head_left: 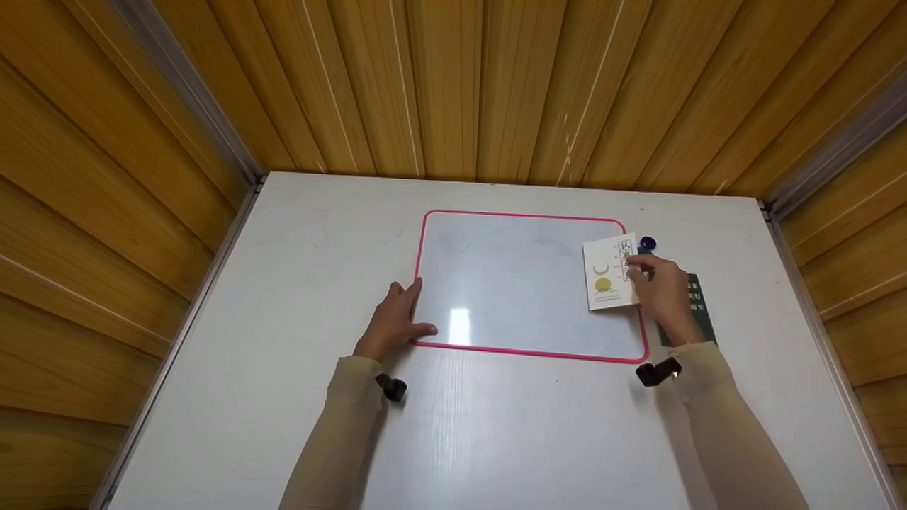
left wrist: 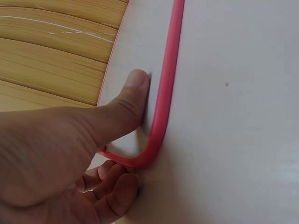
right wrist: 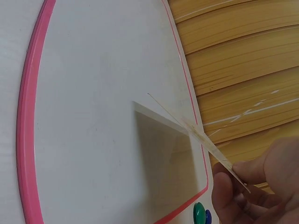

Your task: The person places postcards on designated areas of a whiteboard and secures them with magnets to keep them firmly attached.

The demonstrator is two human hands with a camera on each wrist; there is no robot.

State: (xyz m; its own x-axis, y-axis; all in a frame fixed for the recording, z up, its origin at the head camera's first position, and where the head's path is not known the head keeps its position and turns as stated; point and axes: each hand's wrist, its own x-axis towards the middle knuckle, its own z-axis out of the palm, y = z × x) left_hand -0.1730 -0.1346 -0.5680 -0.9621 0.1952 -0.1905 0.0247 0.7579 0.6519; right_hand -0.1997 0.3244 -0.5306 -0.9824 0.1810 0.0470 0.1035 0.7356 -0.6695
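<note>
A whiteboard [head_left: 510,283] with a pink rim lies flat on the white table. At its near left corner, my left hand [head_left: 391,319] holds the edge; the thumb [left wrist: 133,95] rests on the board's face and the other fingers curl at the rim. Over the board's right side, my right hand [head_left: 665,292] pinches a white printed card [head_left: 602,283] by its right edge. The card bears a moon shape, a yellow disc and a column of characters. Seen nearly edge-on in the right wrist view, the card [right wrist: 205,140] is tilted and casts a shadow on the board.
Past the board's right edge lies a dark green card [head_left: 701,304] with pale characters, partly under my right hand. Close by are a blue round piece [head_left: 648,243] and a green round piece [right wrist: 199,213]. Wood-panelled walls [head_left: 453,92] enclose the table [head_left: 248,354].
</note>
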